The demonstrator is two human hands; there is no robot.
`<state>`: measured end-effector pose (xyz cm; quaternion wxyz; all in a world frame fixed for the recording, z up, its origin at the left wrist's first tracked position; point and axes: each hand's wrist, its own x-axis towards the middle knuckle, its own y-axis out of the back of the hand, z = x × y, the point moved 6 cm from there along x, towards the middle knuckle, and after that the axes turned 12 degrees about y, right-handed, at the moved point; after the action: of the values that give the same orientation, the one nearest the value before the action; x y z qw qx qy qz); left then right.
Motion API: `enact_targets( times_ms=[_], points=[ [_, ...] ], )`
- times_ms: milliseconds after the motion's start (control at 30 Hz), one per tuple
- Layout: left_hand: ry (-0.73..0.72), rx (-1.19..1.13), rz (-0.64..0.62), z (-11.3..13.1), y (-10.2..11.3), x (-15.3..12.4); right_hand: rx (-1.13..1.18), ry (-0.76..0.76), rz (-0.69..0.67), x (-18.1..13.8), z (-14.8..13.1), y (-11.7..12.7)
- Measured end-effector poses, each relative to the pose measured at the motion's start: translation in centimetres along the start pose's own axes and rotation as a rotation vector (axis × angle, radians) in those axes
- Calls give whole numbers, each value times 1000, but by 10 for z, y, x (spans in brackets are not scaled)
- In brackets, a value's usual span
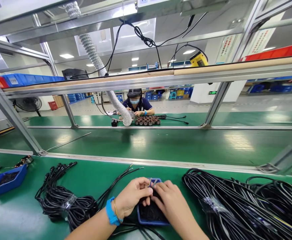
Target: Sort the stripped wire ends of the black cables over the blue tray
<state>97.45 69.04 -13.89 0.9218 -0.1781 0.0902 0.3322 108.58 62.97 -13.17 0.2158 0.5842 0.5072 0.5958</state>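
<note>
Hands first: both are bunched together over a small blue plastic tray [146, 218] sitting on the green bench mat [90, 173], low and centre in the head view. Left hand [132, 196], the one with a blue wristband [110, 212], has its fingers curled in and pinched around the thin coloured wire ends [151, 182] that poke up between the 2 hands. Right hand [169, 200] lies just beside it, touching it, fingertips pressed onto the same wire ends. So neither hand is spread, both are clamped on that little bit of wire right above the tray's far edge. The tray looks full of small dark bits, too blurry to say what.

Left of the hands there's a coiled bundle of black cables with a clear tape wrap [65, 203], its loose ends running toward the tray. On the right, a much bigger heap of black cables [236, 203]. Far left is a second blue plastic bin [4, 181]. Across the green conveyor belt [161, 143], another person [137, 103] sits near a silver flexible duct hose [115, 100] and a cluster of copper-coloured round parts [147, 120].
</note>
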Motion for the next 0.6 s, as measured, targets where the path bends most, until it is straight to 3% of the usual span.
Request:
enact_targets(
  times_ms=[67, 167, 400, 600],
  points=[
    [6, -12, 15, -2, 0, 1, -166, 89, -34, 7, -4, -22],
    [0, 8, 69, -1, 3, 3, -178, 111, -26, 10, -4, -36],
    [-8, 47, 144, -1, 7, 4, -87, 79, 36, 4, -4, -21],
    [5, 130, 231, -3, 10, 5, 472, -241, 420, -13, 14, 2]
  ],
)
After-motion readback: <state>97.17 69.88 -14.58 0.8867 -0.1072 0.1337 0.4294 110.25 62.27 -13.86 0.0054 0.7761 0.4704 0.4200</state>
